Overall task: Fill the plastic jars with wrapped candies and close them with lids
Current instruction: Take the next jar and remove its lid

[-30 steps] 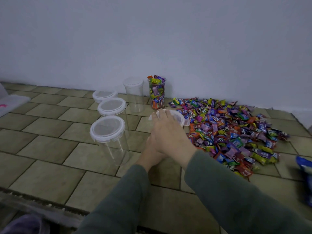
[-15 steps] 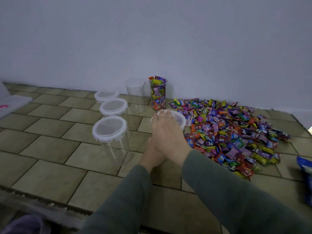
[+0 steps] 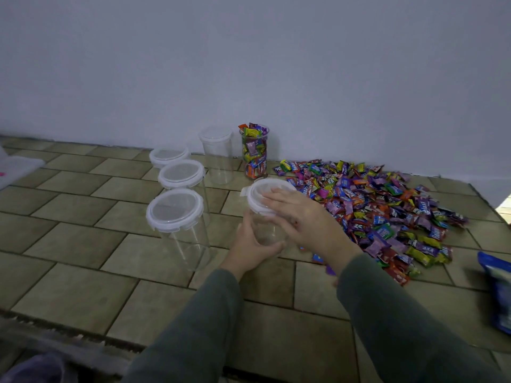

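A clear plastic jar (image 3: 266, 229) stands on the tiled floor in front of me. My left hand (image 3: 250, 248) grips its body low down. A white lid (image 3: 262, 193) sits on its top, and my right hand (image 3: 300, 217) rests on the lid with straight fingers. To the right lies a large heap of wrapped candies (image 3: 381, 205). By the wall stands a lidless jar full of candies (image 3: 254, 152), with an empty lidless jar (image 3: 217, 154) to its left. Three empty lidded jars stand in a row on the left: near (image 3: 177, 217), middle (image 3: 182, 175), far (image 3: 168, 156).
A blue packet (image 3: 497, 294) lies at the right edge of the floor. A white object (image 3: 16, 168) sits at the far left. The wall runs close behind the jars. A darker ledge (image 3: 69, 346) borders the tiles near me.
My right hand has shifted to the right on the lid, so more of the lid and the jar body now shows. My left hand stays on the jar.
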